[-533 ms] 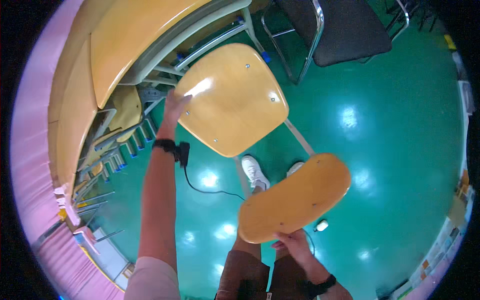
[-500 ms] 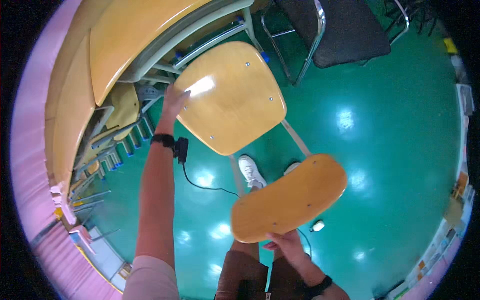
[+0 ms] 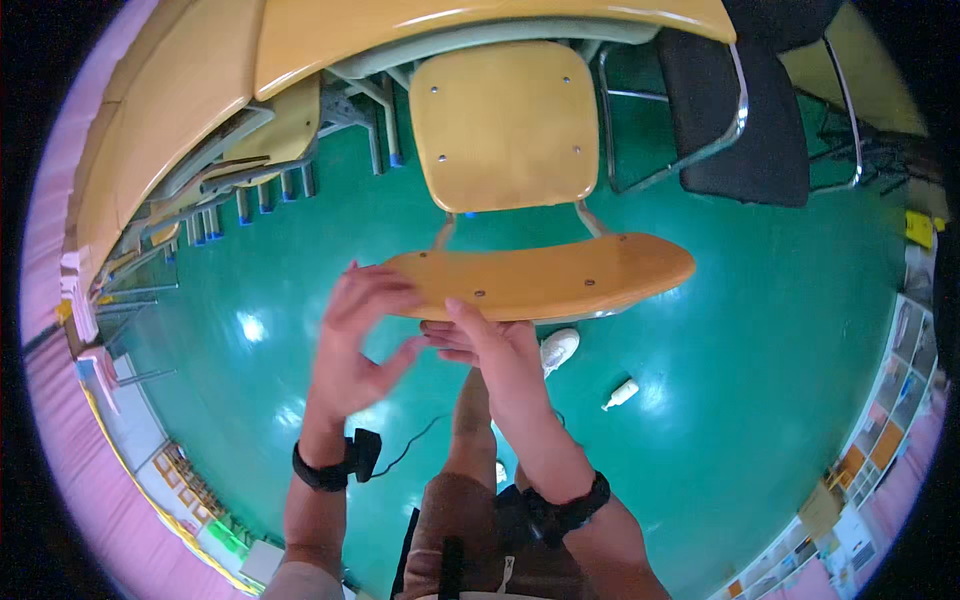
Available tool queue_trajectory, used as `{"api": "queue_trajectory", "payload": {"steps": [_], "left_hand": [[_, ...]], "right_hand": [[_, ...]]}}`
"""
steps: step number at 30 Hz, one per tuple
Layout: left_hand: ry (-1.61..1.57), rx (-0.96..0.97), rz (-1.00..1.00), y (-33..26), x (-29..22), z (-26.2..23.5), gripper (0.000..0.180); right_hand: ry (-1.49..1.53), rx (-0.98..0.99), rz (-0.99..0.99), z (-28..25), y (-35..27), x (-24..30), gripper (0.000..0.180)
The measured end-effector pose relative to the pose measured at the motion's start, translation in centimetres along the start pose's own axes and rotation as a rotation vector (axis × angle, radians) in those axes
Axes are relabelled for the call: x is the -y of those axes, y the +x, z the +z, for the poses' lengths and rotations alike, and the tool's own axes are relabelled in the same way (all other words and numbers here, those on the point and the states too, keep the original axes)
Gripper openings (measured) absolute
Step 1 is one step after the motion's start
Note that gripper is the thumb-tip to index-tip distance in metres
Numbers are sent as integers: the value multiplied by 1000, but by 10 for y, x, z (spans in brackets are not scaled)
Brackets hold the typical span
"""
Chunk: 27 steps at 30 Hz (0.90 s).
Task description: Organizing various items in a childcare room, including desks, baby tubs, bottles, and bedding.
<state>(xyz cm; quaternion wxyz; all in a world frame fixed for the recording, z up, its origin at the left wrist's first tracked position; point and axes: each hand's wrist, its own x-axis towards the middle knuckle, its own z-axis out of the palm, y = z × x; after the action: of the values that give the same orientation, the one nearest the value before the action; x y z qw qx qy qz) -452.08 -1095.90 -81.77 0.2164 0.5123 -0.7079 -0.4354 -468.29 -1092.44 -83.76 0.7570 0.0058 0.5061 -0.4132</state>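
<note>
Right hand clamped on backrest of wooden chair, thumb above, fingers below. Left hand (blurred) spread at backrest's left end, contact unclear; earlier on seat edge. Seat, previously skewed, now square to desk. Black chair right of seat. White bottle on floor.

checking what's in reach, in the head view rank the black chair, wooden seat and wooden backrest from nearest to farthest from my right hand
1. Wooden backrest: at the right hand, whose thumb overlaps the near edge.
2. Wooden seat: ahead, past that.
3. Black chair: ahead and to the right.
</note>
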Motion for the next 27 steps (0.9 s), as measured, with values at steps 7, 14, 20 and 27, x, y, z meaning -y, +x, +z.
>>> {"api": "queue_trajectory", "payload": {"steps": [7, 14, 20, 27], "left_hand": [[399, -47, 56, 9, -20, 37, 42], [502, -184, 105, 4, -1, 45, 40], [577, -393, 268, 10, 41, 52, 37], [674, -488, 243, 88, 53, 26, 42]], "right_hand": [[-1270, -306, -628, -41, -57, 25, 15], [-2087, -390, -806, -97, -29, 125, 70], [-2018, 250, -848, -108, 9, 156, 51], [-1960, 118, -922, -82, 59, 199, 61]]}}
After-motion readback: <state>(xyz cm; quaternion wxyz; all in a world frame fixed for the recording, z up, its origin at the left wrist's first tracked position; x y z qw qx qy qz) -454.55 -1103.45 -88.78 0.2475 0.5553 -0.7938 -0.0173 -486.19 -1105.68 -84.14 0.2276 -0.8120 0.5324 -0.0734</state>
